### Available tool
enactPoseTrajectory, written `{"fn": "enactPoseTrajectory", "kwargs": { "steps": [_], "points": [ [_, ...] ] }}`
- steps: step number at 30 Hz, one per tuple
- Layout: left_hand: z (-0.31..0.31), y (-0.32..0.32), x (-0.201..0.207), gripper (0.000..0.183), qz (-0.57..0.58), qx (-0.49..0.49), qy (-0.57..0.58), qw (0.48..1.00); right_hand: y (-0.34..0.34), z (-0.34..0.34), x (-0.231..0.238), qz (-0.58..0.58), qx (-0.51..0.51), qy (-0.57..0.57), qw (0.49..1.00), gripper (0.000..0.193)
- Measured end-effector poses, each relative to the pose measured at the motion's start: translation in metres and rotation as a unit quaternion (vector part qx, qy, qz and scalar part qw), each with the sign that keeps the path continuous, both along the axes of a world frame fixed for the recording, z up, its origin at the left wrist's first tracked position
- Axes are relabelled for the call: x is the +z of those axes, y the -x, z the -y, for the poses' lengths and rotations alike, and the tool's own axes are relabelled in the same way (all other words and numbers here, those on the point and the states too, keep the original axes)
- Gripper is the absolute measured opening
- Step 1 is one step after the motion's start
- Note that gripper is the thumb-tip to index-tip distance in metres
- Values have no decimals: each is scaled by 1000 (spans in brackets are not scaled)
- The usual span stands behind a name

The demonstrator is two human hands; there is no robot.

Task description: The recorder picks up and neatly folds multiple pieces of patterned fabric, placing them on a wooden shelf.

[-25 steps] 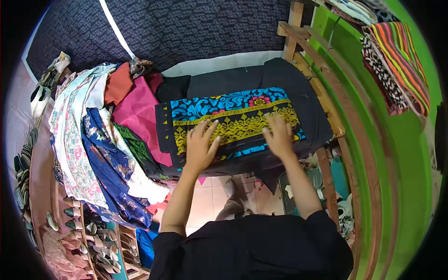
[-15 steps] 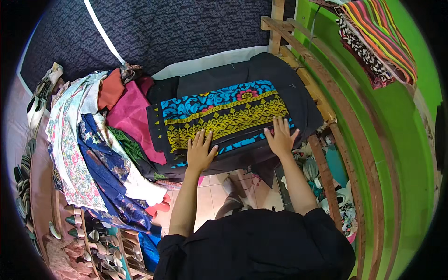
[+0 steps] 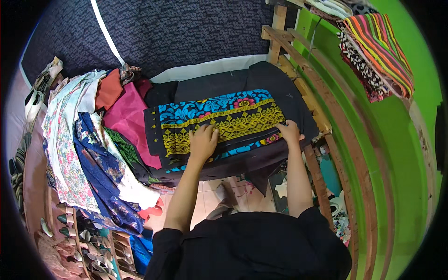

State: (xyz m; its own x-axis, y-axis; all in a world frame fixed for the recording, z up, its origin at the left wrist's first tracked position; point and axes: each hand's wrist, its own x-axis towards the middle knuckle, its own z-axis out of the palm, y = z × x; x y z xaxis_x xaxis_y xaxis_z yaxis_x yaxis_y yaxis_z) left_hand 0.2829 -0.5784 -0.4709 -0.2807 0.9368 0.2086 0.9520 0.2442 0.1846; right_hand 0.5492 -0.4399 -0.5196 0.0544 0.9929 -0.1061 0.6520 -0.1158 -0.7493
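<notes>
A folded patterned cloth (image 3: pixel 224 120), black with yellow motifs and a blue floral band, lies on a dark cloth-covered surface (image 3: pixel 214 85). My left hand (image 3: pixel 203 143) rests palm down on the yellow part, left of the middle, its fingers extended and slightly bent. At the cloth's right edge, my right hand (image 3: pixel 291 132) has its fingers bent in and its thumb close to them, pinching the near right corner. Along the near side a second blue floral strip shows beneath the top fold.
Loose garments, among them a pink cloth (image 3: pixel 128 119) and a blue floral one (image 3: pixel 100 163), heap up on the left. Shoes (image 3: pixel 95 247) stand on racks at lower left. Wooden rails (image 3: pixel 343 116) run along the green wall at right, where a striped cloth (image 3: pixel 380 46) hangs.
My left hand has slid up farther onto the cloth. My right hand has moved from lying spread on the near edge to pinching the right corner. The view has shifted slightly.
</notes>
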Motion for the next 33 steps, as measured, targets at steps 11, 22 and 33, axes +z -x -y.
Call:
{"fn": "enactPoseTrajectory", "kwargs": {
  "steps": [11,22,33],
  "points": [
    [-81,-25,-56,60,-87,-114,-36,989,73,22,-22,-710,-56,-72,698,37],
    [-84,24,-42,75,612,-212,-101,755,110,34,55,-333,180,-55,924,27],
    [-33,59,-7,62,647,64,-148,746,173,102,5,41,501,-237,832,61]
  ]
}}
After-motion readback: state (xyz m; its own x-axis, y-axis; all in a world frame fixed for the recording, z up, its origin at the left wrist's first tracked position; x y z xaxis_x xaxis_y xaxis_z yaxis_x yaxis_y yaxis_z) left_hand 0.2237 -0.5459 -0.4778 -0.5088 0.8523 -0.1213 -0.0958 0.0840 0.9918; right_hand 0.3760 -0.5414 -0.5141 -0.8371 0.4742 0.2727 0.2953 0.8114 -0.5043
